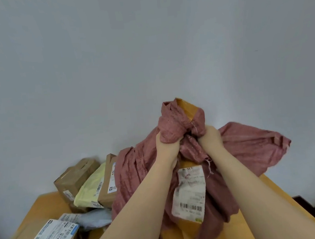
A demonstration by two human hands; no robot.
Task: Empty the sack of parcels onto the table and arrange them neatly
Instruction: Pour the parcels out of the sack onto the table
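Your left hand (pixel 167 147) and right hand (pixel 212 139) are fisted tight on bunched cloth of the sack (pixel 253 148) at frame centre above the bench (pixel 45 205), where the labelled box (pixel 189 190) inside has its long axis running up the frame, bare corner pointing upward.

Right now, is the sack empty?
No, a big labelled box sits wrapped in the red sack, whose bunched cloth the left hand and right hand grip.
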